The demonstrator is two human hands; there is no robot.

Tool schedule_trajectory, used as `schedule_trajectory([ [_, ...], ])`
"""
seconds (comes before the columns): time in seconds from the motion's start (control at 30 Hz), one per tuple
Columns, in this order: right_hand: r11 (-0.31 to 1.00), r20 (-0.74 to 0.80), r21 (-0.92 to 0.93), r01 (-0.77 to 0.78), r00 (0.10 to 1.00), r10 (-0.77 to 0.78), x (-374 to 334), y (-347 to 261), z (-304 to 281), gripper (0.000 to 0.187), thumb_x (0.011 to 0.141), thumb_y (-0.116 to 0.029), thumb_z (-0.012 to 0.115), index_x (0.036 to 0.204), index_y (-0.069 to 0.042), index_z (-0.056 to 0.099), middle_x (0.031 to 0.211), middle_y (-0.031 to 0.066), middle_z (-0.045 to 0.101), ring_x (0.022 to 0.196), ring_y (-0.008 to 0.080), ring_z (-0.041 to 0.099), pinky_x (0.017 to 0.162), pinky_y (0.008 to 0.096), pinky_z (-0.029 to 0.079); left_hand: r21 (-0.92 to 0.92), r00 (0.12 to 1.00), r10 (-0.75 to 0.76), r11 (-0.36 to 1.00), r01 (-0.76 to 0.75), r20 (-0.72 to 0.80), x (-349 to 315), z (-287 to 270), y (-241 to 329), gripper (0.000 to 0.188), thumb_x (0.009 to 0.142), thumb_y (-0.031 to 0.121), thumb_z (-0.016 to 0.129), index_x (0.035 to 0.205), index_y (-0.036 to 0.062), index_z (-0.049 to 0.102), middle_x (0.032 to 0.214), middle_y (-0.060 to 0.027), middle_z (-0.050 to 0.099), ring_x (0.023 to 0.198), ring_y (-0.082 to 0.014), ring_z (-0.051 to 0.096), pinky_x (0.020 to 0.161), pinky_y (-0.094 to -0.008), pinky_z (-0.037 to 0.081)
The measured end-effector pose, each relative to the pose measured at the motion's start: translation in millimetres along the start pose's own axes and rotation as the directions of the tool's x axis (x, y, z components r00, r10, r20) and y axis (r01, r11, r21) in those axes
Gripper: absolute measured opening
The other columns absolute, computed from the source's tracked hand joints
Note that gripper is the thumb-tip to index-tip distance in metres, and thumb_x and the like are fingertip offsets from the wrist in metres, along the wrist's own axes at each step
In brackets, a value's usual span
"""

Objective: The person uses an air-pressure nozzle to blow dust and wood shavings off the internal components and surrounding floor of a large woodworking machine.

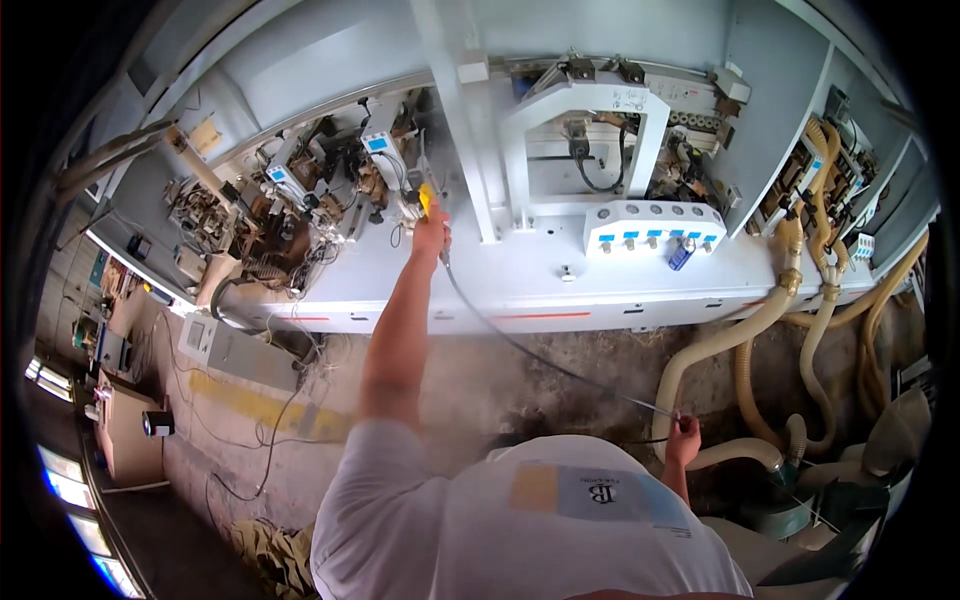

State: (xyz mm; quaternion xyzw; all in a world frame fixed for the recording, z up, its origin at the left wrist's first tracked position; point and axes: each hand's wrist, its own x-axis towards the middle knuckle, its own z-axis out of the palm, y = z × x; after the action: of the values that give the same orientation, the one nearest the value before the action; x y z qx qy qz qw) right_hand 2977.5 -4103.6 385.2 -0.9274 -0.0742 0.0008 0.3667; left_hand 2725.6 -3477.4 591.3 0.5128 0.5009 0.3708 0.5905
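Observation:
My left arm reaches out over the machine, and my left hand (432,238) is closed round a yellow air blow gun (426,197). Its nozzle points away from me, toward the machine units (383,150) at the centre left. From below the gun a dark air hose (515,345) runs slack across the machine's front edge to my right side. There my right hand (683,440), low and close to my body, grips the hose between its fingers. Dust-covered mechanisms (290,235) with cables sit left of my left hand.
The long white machine bed (540,265) spans the view. A gauge panel (655,228) with knobs and a small blue can (682,254) stand on its right part. Beige ducts (700,345) curve down to the floor at right. A grey box (240,350) and loose cables lie at left.

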Motion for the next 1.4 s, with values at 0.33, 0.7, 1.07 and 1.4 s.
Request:
schedule_trajectory([
  [0.33,0.965,0.071,-0.165,-0.203,0.974,0.217,-83.2,-14.7,24.9,0.044,0.082,-0.053,0.071,0.09,-0.01,0.073,0.083,0.0107,0.072,0.08,0.0331,0.069,0.073,0.0439,0.052,0.428,0.986,0.131,0.889,-0.164,0.105,15.6,22.2,-22.6,0.069,0.097,0.067,0.035,0.113,0.0064,0.064,0.097,-0.0153,0.071,0.096,-0.0359,0.067,0.087,-0.0441,0.049],
  [0.7,0.896,0.021,-0.234,-0.376,0.92,0.392,-151.5,6.0,12.3,0.04,0.086,-0.05,0.068,0.092,-0.011,0.075,0.089,0.0128,0.074,0.087,0.0332,0.071,0.077,0.0437,0.054,0.253,0.958,0.181,0.938,-0.236,0.222,43.7,84.6,-8.4,0.07,0.098,0.066,0.031,0.113,0.0056,0.063,0.099,-0.0199,0.07,0.098,-0.0406,0.066,0.085,-0.049,0.049],
  [1.07,0.866,-0.035,-0.335,-0.371,0.923,0.382,-218.3,-27.6,-7.0,0.04,0.086,-0.051,0.069,0.088,-0.011,0.074,0.086,0.013,0.073,0.085,0.0339,0.071,0.075,0.0431,0.054,0.34,0.735,0.258,0.758,-0.556,0.626,34.8,184.6,7.2,0.072,0.098,0.066,0.032,0.115,0.0029,0.063,0.108,-0.0254,0.068,0.107,-0.0451,0.062,0.091,-0.052,0.046],
  [1.4,0.921,0.012,-0.284,-0.266,0.96,0.281,-252.9,40.8,2.4,0.024,0.076,-0.037,0.078,0.086,-0.015,0.074,0.082,0.0103,0.073,0.079,0.0305,0.071,0.07,0.0414,0.056,0.307,0.7,0.352,0.712,-0.631,0.622,8.5,192.9,27.5,0.071,0.098,0.066,0.032,0.115,0.0043,0.062,0.108,-0.022,0.068,0.105,-0.0441,0.062,0.09,-0.051,0.047],
])
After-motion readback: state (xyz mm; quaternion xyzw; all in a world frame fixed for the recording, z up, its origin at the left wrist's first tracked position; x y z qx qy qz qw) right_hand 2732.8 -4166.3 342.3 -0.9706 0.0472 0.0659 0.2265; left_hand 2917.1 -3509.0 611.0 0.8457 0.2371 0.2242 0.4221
